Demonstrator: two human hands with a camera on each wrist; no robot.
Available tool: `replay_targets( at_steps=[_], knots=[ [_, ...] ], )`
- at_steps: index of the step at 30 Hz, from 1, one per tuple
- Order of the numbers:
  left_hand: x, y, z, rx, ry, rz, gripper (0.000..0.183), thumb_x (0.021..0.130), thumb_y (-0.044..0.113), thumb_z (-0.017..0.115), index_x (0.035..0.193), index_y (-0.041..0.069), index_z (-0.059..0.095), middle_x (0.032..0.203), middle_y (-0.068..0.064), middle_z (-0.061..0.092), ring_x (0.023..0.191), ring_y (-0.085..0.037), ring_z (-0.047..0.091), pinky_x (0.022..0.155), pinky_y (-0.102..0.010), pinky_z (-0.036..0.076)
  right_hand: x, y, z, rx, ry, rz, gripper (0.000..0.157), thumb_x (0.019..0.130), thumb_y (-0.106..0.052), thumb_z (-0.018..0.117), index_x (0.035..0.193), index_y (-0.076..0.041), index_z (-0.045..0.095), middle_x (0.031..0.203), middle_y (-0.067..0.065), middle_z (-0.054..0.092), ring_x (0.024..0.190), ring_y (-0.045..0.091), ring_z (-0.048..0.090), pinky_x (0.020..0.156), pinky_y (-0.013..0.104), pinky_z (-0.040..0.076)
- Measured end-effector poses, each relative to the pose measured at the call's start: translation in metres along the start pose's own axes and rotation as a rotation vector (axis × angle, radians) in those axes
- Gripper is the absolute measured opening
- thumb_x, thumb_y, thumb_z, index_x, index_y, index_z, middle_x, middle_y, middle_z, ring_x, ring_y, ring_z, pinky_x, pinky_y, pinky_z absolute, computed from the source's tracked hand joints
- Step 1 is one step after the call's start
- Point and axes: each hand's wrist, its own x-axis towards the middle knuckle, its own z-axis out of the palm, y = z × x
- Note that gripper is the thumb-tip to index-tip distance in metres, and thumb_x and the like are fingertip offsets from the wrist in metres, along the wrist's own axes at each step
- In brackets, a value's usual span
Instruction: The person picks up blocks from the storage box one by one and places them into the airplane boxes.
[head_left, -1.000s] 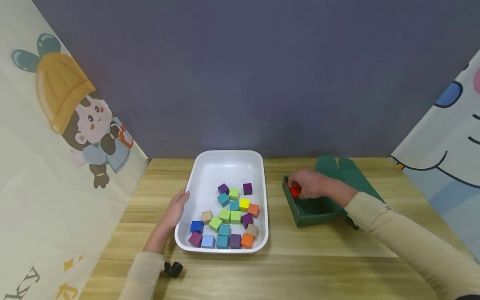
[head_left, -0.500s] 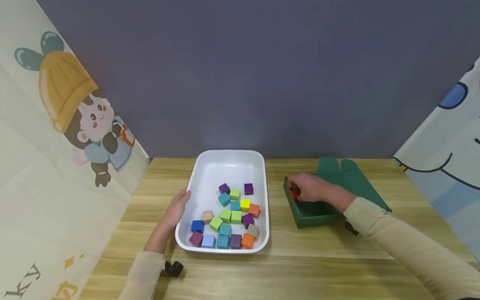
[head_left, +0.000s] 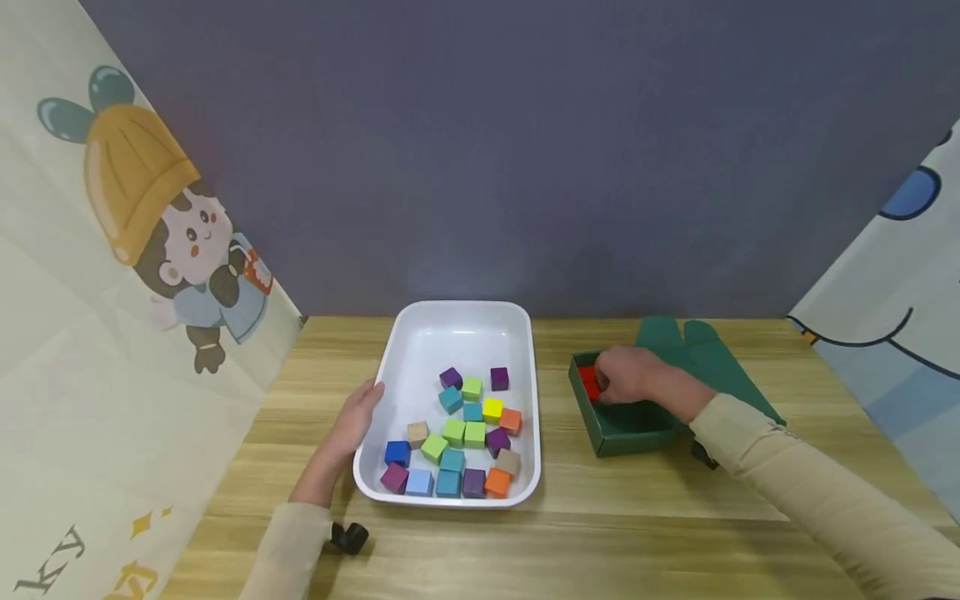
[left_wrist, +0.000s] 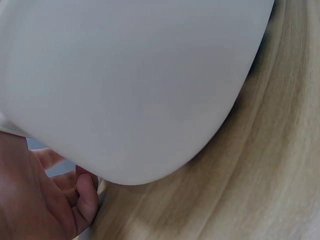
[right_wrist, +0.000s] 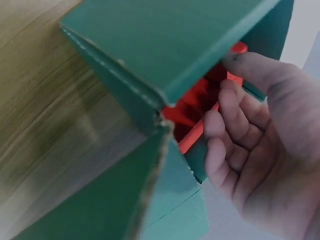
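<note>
My right hand (head_left: pixel 628 375) reaches into an open green cardboard box (head_left: pixel 636 443). Its thumb and index finger pinch at a red block (right_wrist: pixel 234 78), seen close up in the right wrist view. More red blocks (head_left: pixel 587 377) lie side by side against the box's left end. On the other side, my left hand (head_left: pixel 356 423) grips the left wall of a white tray (head_left: pixel 457 313), thumb over the rim. In the left wrist view, curled fingers (left_wrist: pixel 86 197) show beside the tray's outer wall. Inside the tray are several coloured cubes (head_left: pixel 475 434), mostly towards its near half.
Both containers stand on a wood-grain table (head_left: pixel 600 533). The box's lid (head_left: pixel 708 367) lies folded back to the right, behind the right forearm. A dark grey panel (head_left: pixel 480 158) rises at the table's far edge, with printed panels (head_left: pixel 90 350) at the sides.
My right hand has shifted slightly right inside the box, uncovering more of the red blocks at its left end. My left hand stays at the tray.
</note>
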Motion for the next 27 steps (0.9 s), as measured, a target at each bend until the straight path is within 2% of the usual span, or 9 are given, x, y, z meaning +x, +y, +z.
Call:
replay_targets(
  at_steps=[6, 11, 14, 17, 21, 24, 27],
  knots=[
    [0.001, -0.004, -0.001, 0.013, -0.001, 0.010, 0.059, 0.107, 0.039, 0.029, 0.149, -0.002, 0.029, 0.130, -0.031, 0.050, 0.117, -0.042, 0.053, 0.095, -0.050, 0.049, -0.001, -0.001, 0.001, 0.013, -0.020, 0.014, 0.030, 0.084, -0.026, 0.075, 0.059, -0.019, 0.060, 0.052, -0.007, 0.050, 0.047, 0.010, 0.039, 0.046, 0.025, 0.034],
    [0.002, -0.003, -0.003, 0.034, 0.005, 0.010, 0.061, 0.107, 0.040, 0.028, 0.151, -0.002, 0.027, 0.133, -0.030, 0.049, 0.119, -0.042, 0.052, 0.096, -0.051, 0.048, -0.004, -0.004, -0.009, 0.076, -0.012, -0.006, 0.021, 0.087, -0.021, 0.072, 0.069, -0.018, 0.062, 0.063, -0.007, 0.054, 0.054, 0.010, 0.046, 0.049, 0.027, 0.038],
    [0.002, -0.002, -0.003, 0.025, 0.008, 0.008, 0.060, 0.107, 0.040, 0.029, 0.150, -0.001, 0.028, 0.132, -0.031, 0.049, 0.118, -0.042, 0.052, 0.095, -0.050, 0.049, -0.004, -0.014, -0.021, 0.113, 0.033, -0.040, 0.017, 0.090, -0.019, 0.069, 0.075, -0.017, 0.061, 0.069, -0.007, 0.053, 0.059, 0.010, 0.046, 0.055, 0.029, 0.040],
    [0.003, -0.003, -0.004, 0.015, 0.012, 0.012, 0.059, 0.107, 0.038, 0.030, 0.149, -0.002, 0.029, 0.130, -0.031, 0.050, 0.117, -0.043, 0.053, 0.094, -0.049, 0.050, -0.001, -0.031, -0.033, 0.127, 0.086, -0.080, 0.019, 0.092, -0.020, 0.066, 0.075, -0.016, 0.060, 0.066, -0.007, 0.048, 0.058, 0.010, 0.041, 0.056, 0.030, 0.037],
    [0.003, -0.005, -0.005, 0.017, 0.017, 0.011, 0.059, 0.107, 0.039, 0.030, 0.149, -0.003, 0.030, 0.129, -0.031, 0.051, 0.115, -0.042, 0.054, 0.093, -0.049, 0.050, 0.012, -0.063, -0.045, 0.118, 0.119, -0.123, 0.011, 0.092, -0.020, 0.065, 0.083, -0.015, 0.065, 0.073, -0.007, 0.055, 0.063, 0.010, 0.047, 0.060, 0.030, 0.045],
    [0.002, -0.005, -0.004, 0.022, 0.015, 0.009, 0.060, 0.106, 0.040, 0.030, 0.149, -0.002, 0.030, 0.129, -0.030, 0.051, 0.115, -0.042, 0.054, 0.093, -0.049, 0.050, 0.024, -0.089, -0.052, 0.112, 0.107, -0.132, 0.007, 0.091, -0.022, 0.067, 0.093, -0.015, 0.069, 0.084, -0.006, 0.062, 0.073, 0.011, 0.054, 0.068, 0.030, 0.052],
    [0.002, -0.005, -0.003, 0.013, 0.005, 0.004, 0.060, 0.106, 0.040, 0.030, 0.148, -0.002, 0.030, 0.128, -0.030, 0.051, 0.115, -0.042, 0.055, 0.093, -0.049, 0.051, 0.038, -0.111, -0.057, 0.109, 0.075, -0.135, 0.009, 0.090, -0.024, 0.070, 0.094, -0.017, 0.069, 0.086, -0.008, 0.063, 0.076, 0.013, 0.056, 0.071, 0.027, 0.052]
  ],
)
